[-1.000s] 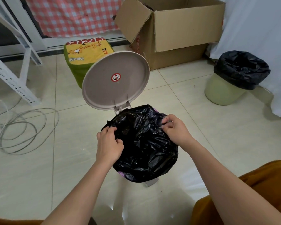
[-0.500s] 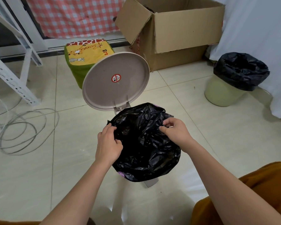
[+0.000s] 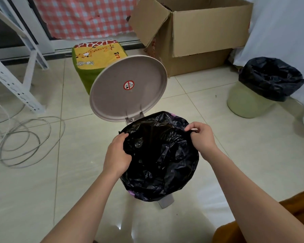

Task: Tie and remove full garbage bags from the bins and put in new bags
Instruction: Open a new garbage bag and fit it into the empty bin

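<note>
Pedal bin with black garbage bag (image 3: pixel 158 160) spread over its mouth, seen from above on a tiled floor (image 3: pixel 235 155). The round lid (image 3: pixel 128 88) stands open at the far side of the bin; the foot pedal (image 3: pixel 165 202) projects at its near side. The left hand (image 3: pixel 117 155) grips the bag's edge on the bin's left, fingers curled round the plastic. The right hand (image 3: pixel 202 137) pinches the edge on the bin's right between thumb and fingers. Beyond the lid: a green stool with a yellow giraffe top (image 3: pixel 96 57) and an open cardboard box (image 3: pixel 200 32). Right of the bin, well apart: a second bin (image 3: pixel 246 104), lined in black. Left of the bin: coiled white cable (image 3: pixel 25 137).
</note>
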`<state>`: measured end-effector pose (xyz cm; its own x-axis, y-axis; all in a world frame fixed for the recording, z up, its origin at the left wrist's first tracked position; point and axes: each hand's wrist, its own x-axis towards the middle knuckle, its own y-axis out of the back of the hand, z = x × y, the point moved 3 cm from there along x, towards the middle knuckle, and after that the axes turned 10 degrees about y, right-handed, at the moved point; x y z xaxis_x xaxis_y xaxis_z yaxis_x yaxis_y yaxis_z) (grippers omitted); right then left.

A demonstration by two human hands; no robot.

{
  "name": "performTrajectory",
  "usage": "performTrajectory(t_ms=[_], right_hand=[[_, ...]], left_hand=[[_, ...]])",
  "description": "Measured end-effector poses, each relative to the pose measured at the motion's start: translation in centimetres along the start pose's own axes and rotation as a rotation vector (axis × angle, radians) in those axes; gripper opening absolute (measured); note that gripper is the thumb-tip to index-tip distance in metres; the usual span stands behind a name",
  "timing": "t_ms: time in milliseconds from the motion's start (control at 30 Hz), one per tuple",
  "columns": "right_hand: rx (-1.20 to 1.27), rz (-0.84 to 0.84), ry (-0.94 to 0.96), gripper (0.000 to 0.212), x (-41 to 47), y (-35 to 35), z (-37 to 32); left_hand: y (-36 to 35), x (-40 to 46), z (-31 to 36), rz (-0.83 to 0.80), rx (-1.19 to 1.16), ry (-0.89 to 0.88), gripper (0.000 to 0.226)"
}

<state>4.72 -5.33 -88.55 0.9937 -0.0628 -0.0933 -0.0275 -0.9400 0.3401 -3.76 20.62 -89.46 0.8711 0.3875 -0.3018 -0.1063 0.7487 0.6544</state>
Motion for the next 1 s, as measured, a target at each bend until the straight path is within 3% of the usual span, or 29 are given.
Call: performTrajectory(t_ms=[100,300,433,533,633,733,833,900,1000], right_hand=[[0.062,-0.023,-0.086,0.054,0.9,0.1,1.0],[-0.071,-0.163,-0.222,0.05,1.7,-0.3,2.9],[-0.176,-0.322,-0.403,0.023,0.8,-0.8,3.5],[-0.2,-0.314,-0.342,0.02,1.2,-0.6,3.4],[-0.176,-0.111,-0.218,0.038,1.7,0.1,2.4],[-0.082,-0.018,-0.047,0.033,1.6,-0.1,0.5],[0.006,-0.18,0.007,0.019,1.1,-1.8,-0.5],[-0.005,-0.318,-0.019,0.025,0.9,-2.8,-0.2],[0.016,-0.385,-0.103,0.039,1.1,-3.3,0.6]], left_hand=[[0.1,0.2,0.1,-0.006,0.013,-0.021,0.081],[0.2,1.0,0.4,-0.028,0.026,-0.018,0.079],[0.4,1.2,0.6,-0.052,-0.067,0.056,0.067],[0.4,1.2,0.7,-0.023,-0.119,0.072,0.059],[0.8,1.0,0.8,0.04,-0.105,0.054,0.056],[1.2,0.7,0.8,0.083,-0.07,0.029,0.056],[1.1,0.6,0.9,0.041,-0.081,0.026,0.058],[0.9,0.9,0.9,0.009,-0.119,0.063,0.059],[0.6,1.6,0.4,-0.083,-0.203,0.139,0.059]])
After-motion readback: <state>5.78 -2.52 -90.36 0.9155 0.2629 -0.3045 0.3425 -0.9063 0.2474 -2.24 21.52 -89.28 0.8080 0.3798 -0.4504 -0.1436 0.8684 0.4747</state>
